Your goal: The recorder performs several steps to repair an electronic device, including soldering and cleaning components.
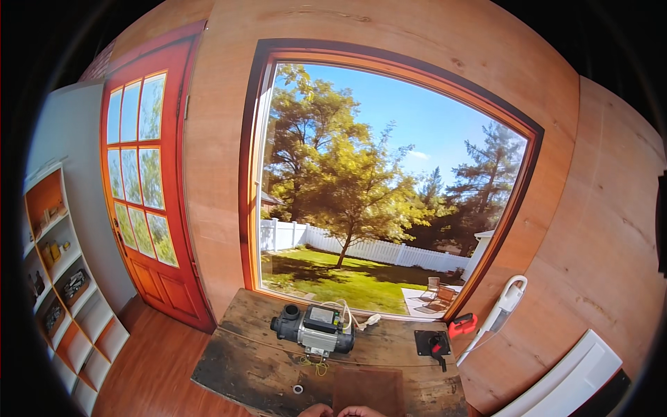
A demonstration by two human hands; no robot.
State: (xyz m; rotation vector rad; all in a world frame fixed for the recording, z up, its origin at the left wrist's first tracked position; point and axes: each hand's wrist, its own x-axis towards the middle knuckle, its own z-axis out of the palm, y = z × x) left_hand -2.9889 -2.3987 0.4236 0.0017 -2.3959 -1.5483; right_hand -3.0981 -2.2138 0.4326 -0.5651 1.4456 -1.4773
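As far as we can see, work on the bench looks barely begun, if at all. We have the pump on its side of the mat nearest the window, body apparently in one piece, neither hand touching it. Its pale cable loops behind it and the plug lies loose on the wood, so we judge it's not connected. Thin yellow wire sits just in front of the base; we can't tell if it's attached. A small ring lies near, apart from the pump. Our left hand is just left of the brown mat, our right hand at its near edge, both cut off by the lower rim. Fingers look bent, but we can't tell how far, or whether they hold anything. Black square plate and red tool sit well to the right, out of hand. Nothing visible reads as finished; any handling of the pump is left.
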